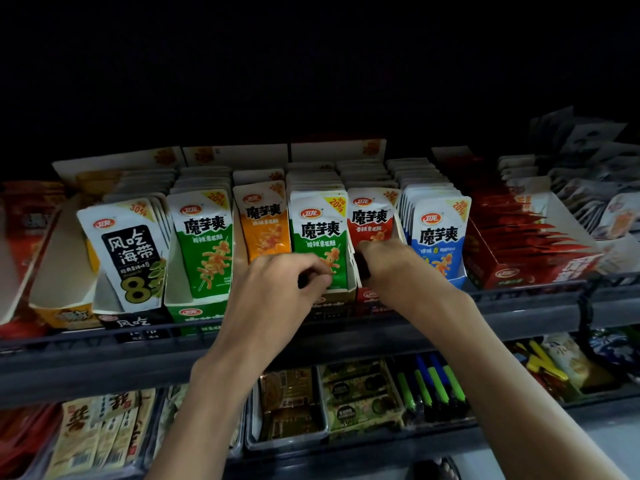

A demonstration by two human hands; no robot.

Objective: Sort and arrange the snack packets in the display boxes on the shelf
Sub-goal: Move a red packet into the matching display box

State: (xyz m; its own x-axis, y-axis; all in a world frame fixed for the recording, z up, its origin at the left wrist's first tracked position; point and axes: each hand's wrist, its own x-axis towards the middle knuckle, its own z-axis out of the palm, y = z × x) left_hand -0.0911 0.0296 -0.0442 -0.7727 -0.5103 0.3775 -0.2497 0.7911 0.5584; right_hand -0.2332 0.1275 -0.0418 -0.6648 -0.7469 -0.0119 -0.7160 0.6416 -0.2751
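Light is dim, and everything above the dark grey metal shelf (pixel 540 315) falls into blackness. A lower grey shelf tier (pixel 381 445) runs beneath it. A pale grey surface (pixel 609 445), perhaps floor, shows bottom right.

Boxes (pixel 188 315) stood side by side on the shelf (pixel 519 308), packets (pixel 204 237) upright in rows inside them. The left hand (pixel 273 292) and the right hand (pixel 391 266) were before the two middle boxes. Below, trays (pixel 287 442) sat on a lower shelf (pixel 398 445).
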